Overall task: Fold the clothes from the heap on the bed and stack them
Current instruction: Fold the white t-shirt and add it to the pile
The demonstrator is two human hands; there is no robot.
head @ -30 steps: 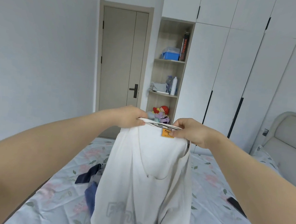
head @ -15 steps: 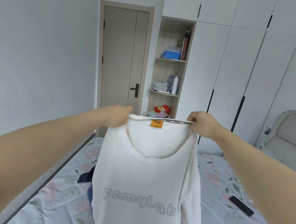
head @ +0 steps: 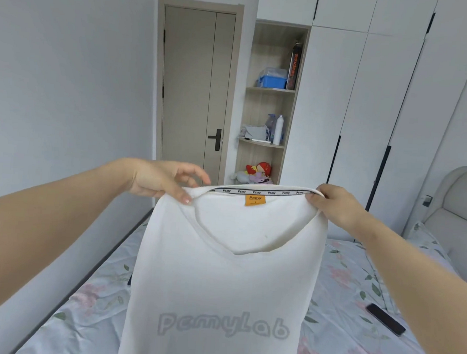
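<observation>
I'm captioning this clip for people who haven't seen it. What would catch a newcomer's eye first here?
The white T-shirt fills the middle, held up by its neckline between the left hand and the right hand. It has grey lettering across the chest and an orange label inside the collar. Behind it lies the floral-sheeted bed, with a dark phone on its right side.

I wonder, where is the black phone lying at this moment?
In the head view, the black phone lies on the floral bedsheet at the lower right, just right of the held-up white T-shirt.
</observation>
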